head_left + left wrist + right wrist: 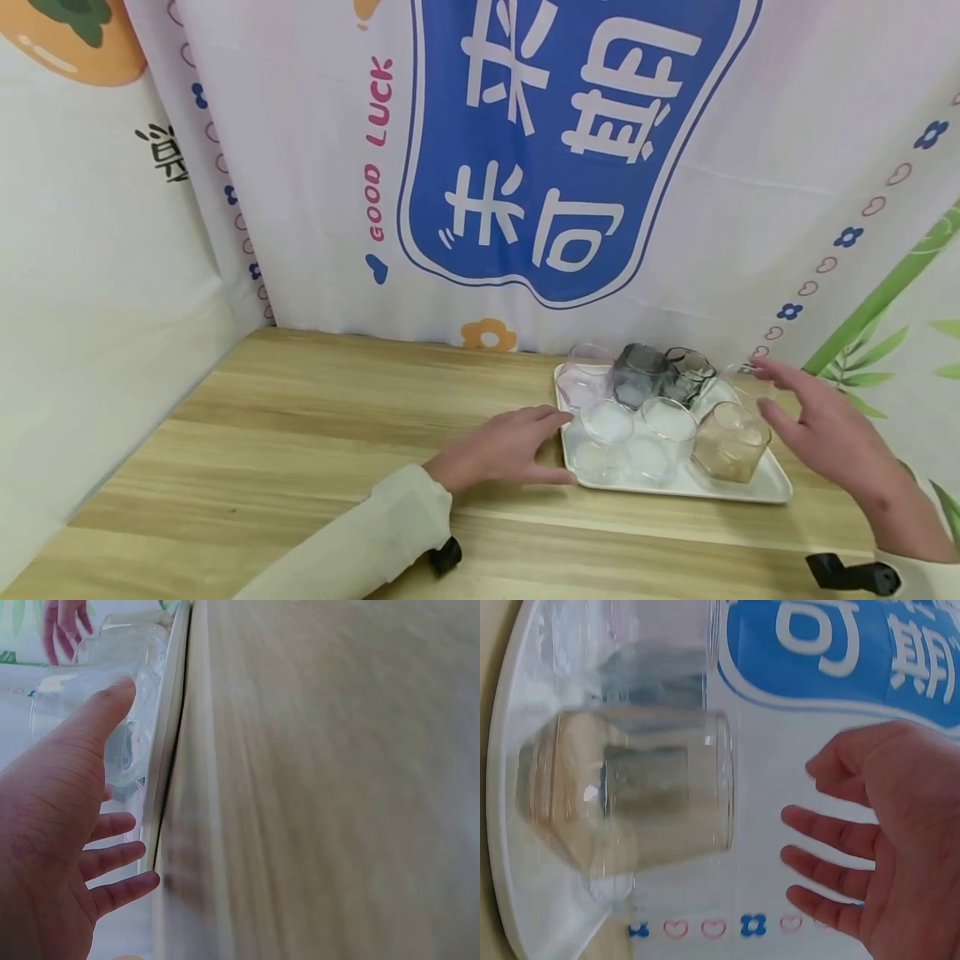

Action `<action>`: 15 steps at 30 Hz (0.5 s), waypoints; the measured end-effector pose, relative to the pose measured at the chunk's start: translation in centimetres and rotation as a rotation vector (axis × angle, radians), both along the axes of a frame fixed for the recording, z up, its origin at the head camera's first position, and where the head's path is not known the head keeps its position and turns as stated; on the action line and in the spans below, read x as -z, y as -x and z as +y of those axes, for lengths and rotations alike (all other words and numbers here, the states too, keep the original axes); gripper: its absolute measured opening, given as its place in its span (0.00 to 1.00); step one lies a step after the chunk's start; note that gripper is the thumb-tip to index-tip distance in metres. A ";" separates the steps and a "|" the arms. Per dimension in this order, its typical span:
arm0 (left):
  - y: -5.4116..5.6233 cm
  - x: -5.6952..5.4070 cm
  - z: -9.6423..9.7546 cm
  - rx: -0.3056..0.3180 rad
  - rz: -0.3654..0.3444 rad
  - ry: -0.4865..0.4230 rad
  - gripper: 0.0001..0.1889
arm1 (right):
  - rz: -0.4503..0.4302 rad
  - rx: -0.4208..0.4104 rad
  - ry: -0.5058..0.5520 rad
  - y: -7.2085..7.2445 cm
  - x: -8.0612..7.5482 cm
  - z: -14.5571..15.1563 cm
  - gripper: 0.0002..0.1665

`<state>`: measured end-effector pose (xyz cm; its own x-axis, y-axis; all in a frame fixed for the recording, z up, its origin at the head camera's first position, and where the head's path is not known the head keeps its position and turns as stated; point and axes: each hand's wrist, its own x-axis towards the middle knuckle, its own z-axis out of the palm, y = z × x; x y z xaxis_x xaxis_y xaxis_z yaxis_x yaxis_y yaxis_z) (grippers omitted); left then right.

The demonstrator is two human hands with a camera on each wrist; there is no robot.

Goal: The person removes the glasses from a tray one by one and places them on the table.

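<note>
A white tray [768, 492] carries several faceted drinking glasses in two rows. The front row has two clear glasses [606, 433] and an amber glass [731, 450] at the right. Behind them are a pale pink glass [587, 383], a smoky grey glass [637, 379], a dark one [687, 379] and a clear one partly behind my right hand. At the tray's left end, my left hand [513, 446] spreads its fingers, thumb and fingertips by the rim. My right hand [832, 417] hovers at the right end, fingers loosely bent near the amber glass [645, 795], holding nothing.
The tray stands on a wood-grain table [300, 442], close to its back edge. A printed cloth [322, 167] with a blue panel hangs behind it, and white sheets hang at the left and right. Dark wrist straps [851, 575] show at both sleeves.
</note>
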<state>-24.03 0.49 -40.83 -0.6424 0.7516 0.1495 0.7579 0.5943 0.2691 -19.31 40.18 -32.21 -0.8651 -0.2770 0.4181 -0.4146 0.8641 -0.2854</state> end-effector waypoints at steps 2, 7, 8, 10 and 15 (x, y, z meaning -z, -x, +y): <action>0.1 0.2 0.4 -0.001 0.005 0.018 0.48 | -0.025 0.083 -0.024 0.0 0.2 1.2 0.29; 0.0 0.5 0.8 -0.023 -0.011 0.039 0.51 | -0.049 0.182 -0.041 0.1 1.5 3.4 0.19; 0.0 0.5 0.9 -0.027 -0.014 0.039 0.51 | -0.045 0.193 -0.037 0.1 1.8 3.8 0.17; 0.1 0.6 0.9 -0.032 -0.013 0.040 0.50 | -0.041 0.208 -0.028 0.2 2.4 4.4 0.14; 0.2 0.4 1.3 -0.049 -0.016 0.066 0.49 | -0.149 0.239 -0.011 0.6 3.3 5.9 0.12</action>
<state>-24.27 1.74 -41.21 -0.6806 0.7271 0.0906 0.7235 0.6473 0.2399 -19.91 46.12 -35.52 -0.9583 -0.0615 0.2791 -0.1527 0.9356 -0.3183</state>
